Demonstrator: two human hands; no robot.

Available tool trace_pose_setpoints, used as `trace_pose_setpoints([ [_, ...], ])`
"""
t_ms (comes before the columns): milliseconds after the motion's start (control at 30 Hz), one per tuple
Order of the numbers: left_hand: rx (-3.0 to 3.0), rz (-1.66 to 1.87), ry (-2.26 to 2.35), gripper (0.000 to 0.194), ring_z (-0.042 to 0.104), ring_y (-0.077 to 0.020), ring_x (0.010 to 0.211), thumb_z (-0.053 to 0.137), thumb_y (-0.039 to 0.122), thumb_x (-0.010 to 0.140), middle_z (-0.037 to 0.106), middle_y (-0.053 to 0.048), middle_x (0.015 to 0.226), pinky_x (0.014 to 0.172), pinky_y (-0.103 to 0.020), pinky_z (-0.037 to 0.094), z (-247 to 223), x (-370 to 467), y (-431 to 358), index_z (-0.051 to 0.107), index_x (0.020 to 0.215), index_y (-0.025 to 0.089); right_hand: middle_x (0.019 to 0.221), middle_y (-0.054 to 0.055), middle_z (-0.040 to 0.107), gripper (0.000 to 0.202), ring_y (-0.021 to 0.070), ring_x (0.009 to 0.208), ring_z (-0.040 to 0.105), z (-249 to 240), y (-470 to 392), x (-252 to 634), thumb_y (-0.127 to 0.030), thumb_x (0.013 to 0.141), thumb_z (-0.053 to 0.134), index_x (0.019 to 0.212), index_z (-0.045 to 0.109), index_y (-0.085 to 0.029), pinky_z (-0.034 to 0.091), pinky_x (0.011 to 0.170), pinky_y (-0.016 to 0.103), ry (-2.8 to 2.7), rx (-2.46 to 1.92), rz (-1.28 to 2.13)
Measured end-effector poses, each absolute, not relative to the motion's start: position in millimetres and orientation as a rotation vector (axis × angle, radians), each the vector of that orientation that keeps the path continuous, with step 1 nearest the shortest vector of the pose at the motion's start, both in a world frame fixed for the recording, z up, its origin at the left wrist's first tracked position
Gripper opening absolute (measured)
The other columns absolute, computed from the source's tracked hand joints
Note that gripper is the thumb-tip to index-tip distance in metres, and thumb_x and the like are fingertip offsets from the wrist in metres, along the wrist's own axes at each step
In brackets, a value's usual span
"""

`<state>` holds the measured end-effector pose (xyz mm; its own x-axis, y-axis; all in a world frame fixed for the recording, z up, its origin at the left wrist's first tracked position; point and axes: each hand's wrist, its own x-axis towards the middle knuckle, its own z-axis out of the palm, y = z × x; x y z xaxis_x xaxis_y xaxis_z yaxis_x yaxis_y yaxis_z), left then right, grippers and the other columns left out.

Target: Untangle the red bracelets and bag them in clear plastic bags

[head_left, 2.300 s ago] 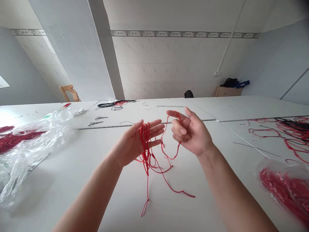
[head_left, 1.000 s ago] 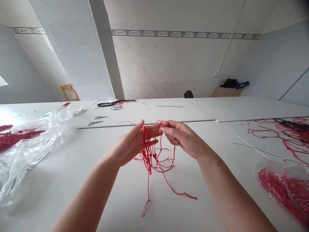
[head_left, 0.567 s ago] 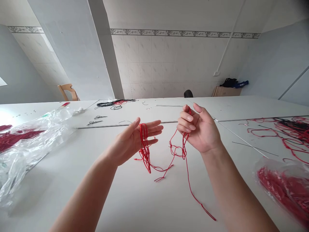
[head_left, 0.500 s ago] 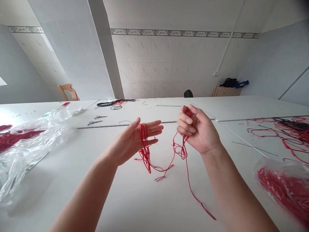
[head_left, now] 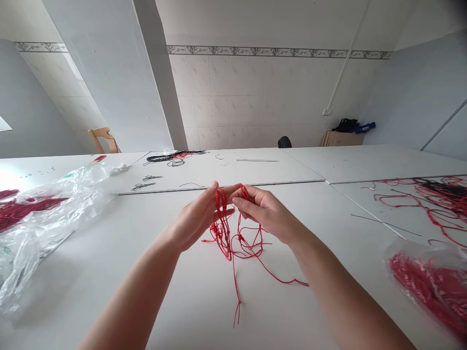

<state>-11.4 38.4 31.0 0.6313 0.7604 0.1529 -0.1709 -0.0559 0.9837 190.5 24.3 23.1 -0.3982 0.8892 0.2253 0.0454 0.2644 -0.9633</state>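
Observation:
Several red braided cords hang in loops over my left hand, which carries them with its thumb raised and its fingers extended to the right. My right hand is closed, thumb against fingers, on another red braided cord. Its fingertips meet those of my left hand, where the two partly hide each other. Below the hands, thin red strands dangle in loose curls. One knotted end hangs low in the middle, and another tail runs toward my right forearm.
Crinkled clear plastic with dark red cords covers the table's left. Scissors and black cords lie farther back. At right are tangled red and black cords and a plastic bag of red cords.
My right hand has moved left and down to meet my left hand, bringing its red cord along. The hanging strands have shifted left with it. My left hand has barely moved.

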Motion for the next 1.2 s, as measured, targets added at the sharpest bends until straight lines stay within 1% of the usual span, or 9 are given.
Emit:
trace_pose_setpoints([
  [133,1.404,0.854,0.615,0.058,0.036,-0.0355,0.149,0.039,0.061,0.105,0.052,-0.008,0.157,0.121,-0.052,0.030,30.1,-10.9,36.1,0.067,0.141,0.024,0.081,-0.002,0.048,0.023,0.0132,0.070,0.040,20.8,27.4,188.0,-0.046,0.101,0.059,0.100,0.068,-0.025,0.035,0.065,0.029,-1.713,-0.859,1.263],
  [300,1.386,0.867,0.670,0.061,0.035,-0.0372,0.150,0.044,0.065,0.103,0.051,-0.009,0.158,0.122,-0.054,0.028,31.0,-10.0,33.9,0.068,0.140,0.024,0.079,-0.002,0.046,0.025,0.0129,0.067,0.036,19.7,26.9,186.6,-0.048,0.100,0.059,0.098,0.067,-0.024,0.033,0.061,0.029,-1.743,-0.923,1.258],
  [500,1.399,0.826,0.641,0.061,0.034,-0.0379,0.150,0.041,0.064,0.104,0.057,-0.011,0.153,0.122,-0.057,0.024,31.2,-10.0,34.5,0.066,0.142,0.024,0.076,-0.003,0.042,0.028,0.0131,0.066,0.034,18.4,26.9,186.1,-0.052,0.098,0.062,0.094,0.066,-0.024,0.030,0.059,0.029,-1.738,-0.907,1.237],
  [700,1.459,0.797,0.561,0.061,0.038,-0.0370,0.147,0.034,0.061,0.107,0.059,-0.011,0.149,0.121,-0.055,0.026,32.6,-9.5,34.7,0.065,0.143,0.023,0.078,-0.003,0.046,0.026,0.0124,0.066,0.035,19.9,26.8,186.5,-0.048,0.098,0.062,0.089,0.063,-0.024,0.031,0.061,0.029,-1.744,-0.877,1.247],
  [867,1.503,0.774,0.538,0.064,0.039,-0.0369,0.146,0.031,0.062,0.107,0.059,-0.012,0.148,0.120,-0.055,0.028,36.2,-8.6,32.0,0.064,0.143,0.022,0.078,-0.003,0.044,0.028,0.0127,0.067,0.035,20.7,25.6,187.2,-0.049,0.097,0.063,0.086,0.059,-0.023,0.032,0.062,0.029,-1.751,-0.881,1.238],
  [967,1.476,0.787,0.564,0.065,0.038,-0.0372,0.146,0.031,0.063,0.106,0.059,-0.014,0.147,0.120,-0.055,0.029,36.4,-8.8,31.3,0.064,0.143,0.020,0.079,-0.003,0.045,0.025,0.0127,0.067,0.036,21.7,24.6,187.8,-0.047,0.097,0.064,0.090,0.062,-0.023,0.032,0.062,0.029,-1.752,-0.878,1.236],
  [1067,1.448,0.774,0.525,0.065,0.037,-0.0378,0.147,0.031,0.063,0.106,0.059,-0.014,0.148,0.119,-0.056,0.030,34.6,-10.1,33.7,0.064,0.144,0.021,0.080,-0.003,0.048,0.022,0.0129,0.068,0.037,23.6,22.9,188.3,-0.046,0.098,0.063,0.098,0.067,-0.024,0.032,0.062,0.029,-1.755,-0.843,1.246],
  [1200,1.374,0.743,0.465,0.065,0.038,-0.0376,0.146,0.029,0.063,0.106,0.058,-0.012,0.150,0.118,-0.055,0.033,31.7,-12.3,39.4,0.064,0.144,0.023,0.083,-0.002,0.050,0.022,0.0128,0.070,0.039,25.5,21.4,188.4,-0.045,0.098,0.065,0.098,0.068,-0.024,0.033,0.064,0.029,-1.732,-0.822,1.266],
])
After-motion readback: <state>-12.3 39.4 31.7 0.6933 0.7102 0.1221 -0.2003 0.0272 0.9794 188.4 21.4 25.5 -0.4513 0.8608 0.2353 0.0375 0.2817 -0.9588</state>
